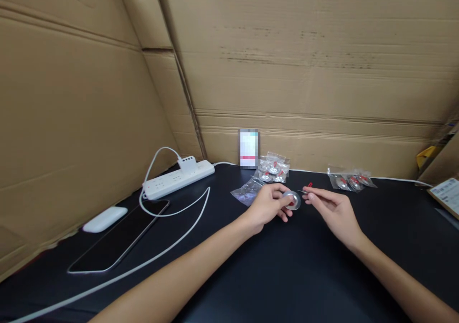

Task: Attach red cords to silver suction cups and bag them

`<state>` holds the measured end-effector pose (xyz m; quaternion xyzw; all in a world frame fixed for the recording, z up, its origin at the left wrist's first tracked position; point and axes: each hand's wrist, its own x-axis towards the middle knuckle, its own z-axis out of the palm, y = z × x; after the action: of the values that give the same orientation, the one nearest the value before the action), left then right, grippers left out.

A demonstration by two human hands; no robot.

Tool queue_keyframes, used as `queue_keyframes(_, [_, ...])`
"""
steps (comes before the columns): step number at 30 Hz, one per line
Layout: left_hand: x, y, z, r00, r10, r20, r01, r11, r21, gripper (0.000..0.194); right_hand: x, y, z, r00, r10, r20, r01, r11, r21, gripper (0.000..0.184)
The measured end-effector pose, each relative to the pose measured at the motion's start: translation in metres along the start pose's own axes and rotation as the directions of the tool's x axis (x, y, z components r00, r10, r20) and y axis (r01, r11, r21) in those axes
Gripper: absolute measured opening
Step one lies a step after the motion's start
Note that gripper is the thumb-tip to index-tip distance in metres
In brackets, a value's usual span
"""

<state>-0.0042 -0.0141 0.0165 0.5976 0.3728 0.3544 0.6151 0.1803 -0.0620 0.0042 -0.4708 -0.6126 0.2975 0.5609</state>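
My left hand [270, 203] is closed on a small round silver metal disc [296, 201]. Something red shows at the disc's middle, beside my fingertips. Just to the right, my right hand [333, 210] pinches a thin metal piece [303, 192] with a red loop [310, 185], seen nearly edge-on. A narrow gap separates the two pieces. Behind my left hand lies a clear plastic bag [247, 193], partly covered by that hand. Farther back, bagged shiny domed discs [274, 167] with red loops are piled together. More bagged discs [353, 182] lie to the right.
A blurred-out upright screen [248, 148] leans by the cardboard wall [304, 74]. On the left are a white power strip [179, 179], a looping white cable [179, 246], a dark phone [118, 242] and a white case [104, 219]. A labelled box [446, 196] sits far right.
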Motion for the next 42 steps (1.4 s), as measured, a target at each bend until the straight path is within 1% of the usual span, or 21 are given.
queue_keyframes(2, [-0.003,0.003,0.004,0.998,-0.025,0.05,0.033,0.986,-0.165,0.018,-0.003,-0.003,0.002,0.984,-0.172,0.047,0.178,0.968,-0.176,0.026])
queue_keyframes(4, [-0.004,0.004,0.005,0.996,-0.02,0.091,0.046,0.958,-0.283,0.015,-0.006,-0.005,0.003,0.952,-0.29,0.101,0.307,0.907,-0.289,0.029])
queue_keyframes(5, [-0.004,0.004,0.006,0.994,-0.009,0.11,0.045,0.942,-0.332,0.014,-0.006,-0.006,0.003,0.939,-0.322,0.119,0.343,0.883,-0.32,0.031])
queue_keyframes(7, [-0.004,0.003,0.005,0.991,0.019,0.134,0.038,0.913,-0.407,0.017,-0.006,-0.006,0.003,0.929,-0.347,0.131,0.371,0.862,-0.345,0.033])
queue_keyframes(9, [-0.003,0.002,0.005,0.989,0.044,0.144,0.023,0.901,-0.433,0.021,-0.005,-0.004,0.002,0.928,-0.347,0.135,0.373,0.86,-0.349,0.032])
queue_keyframes(13, [-0.005,0.001,0.006,0.985,0.083,0.149,-0.023,0.931,-0.365,0.021,-0.004,-0.002,0.0,0.926,-0.343,0.157,0.377,0.864,-0.333,0.034])
queue_keyframes(17, [-0.006,0.0,0.006,0.988,0.081,0.135,-0.031,0.941,-0.336,0.023,-0.005,-0.005,0.001,0.918,-0.344,0.198,0.394,0.855,-0.337,0.029])
queue_keyframes(19, [-0.005,-0.001,0.006,0.991,0.073,0.115,-0.032,0.945,-0.326,0.024,-0.006,-0.008,0.002,0.925,-0.336,0.178,0.378,0.864,-0.333,0.026])
queue_keyframes(22, [-0.005,0.0,0.007,0.995,0.065,0.079,-0.039,0.954,-0.299,0.027,-0.005,-0.01,0.002,0.955,-0.289,0.067,0.296,0.914,-0.278,0.026])
queue_keyframes(24, [-0.005,0.001,0.008,0.994,0.082,0.074,-0.059,0.96,-0.274,0.029,-0.003,-0.008,0.001,0.976,-0.217,-0.003,0.212,0.956,-0.204,0.028])
queue_keyframes(26, [-0.005,0.001,0.008,0.989,0.117,0.092,-0.092,0.966,-0.244,0.031,-0.001,-0.004,0.001,0.994,-0.113,0.006,0.113,0.988,-0.101,0.027])
queue_keyframes(28, [-0.004,0.0,0.009,0.982,0.152,0.113,-0.127,0.971,-0.202,0.031,0.001,0.001,0.0,0.998,-0.017,0.066,0.018,1.0,-0.001,0.027])
queue_keyframes(30, [-0.003,-0.002,0.009,0.98,0.17,0.104,-0.152,0.975,-0.16,0.032,0.003,0.004,0.0,0.994,0.035,0.102,-0.042,0.997,0.06,0.028])
queue_keyframes(32, [-0.003,-0.005,0.009,0.984,0.167,0.059,-0.157,0.977,-0.141,0.035,0.003,0.006,0.0,0.994,0.056,0.09,-0.064,0.994,0.084,0.028])
queue_keyframes(34, [-0.003,-0.005,0.011,0.991,0.135,0.007,-0.133,0.98,-0.146,0.036,0.003,0.007,0.001,0.995,0.064,0.076,-0.071,0.994,0.082,0.027])
queue_keyframes(37, [-0.008,-0.002,0.016,0.997,0.055,-0.047,-0.064,0.977,-0.204,0.03,0.001,0.006,0.003,0.998,0.035,0.053,-0.036,0.999,0.022,0.025])
queue_keyframes(40, [-0.014,0.004,0.022,0.997,-0.023,-0.08,-0.004,0.947,-0.323,0.023,-0.002,0.004,0.005,0.998,-0.066,0.019,0.068,0.989,-0.128,0.018])
queue_keyframes(42, [-0.017,0.007,0.026,0.992,-0.077,-0.101,0.028,0.909,-0.416,0.02,-0.004,0.002,0.006,0.987,-0.159,0.01,0.156,0.955,-0.253,0.013])
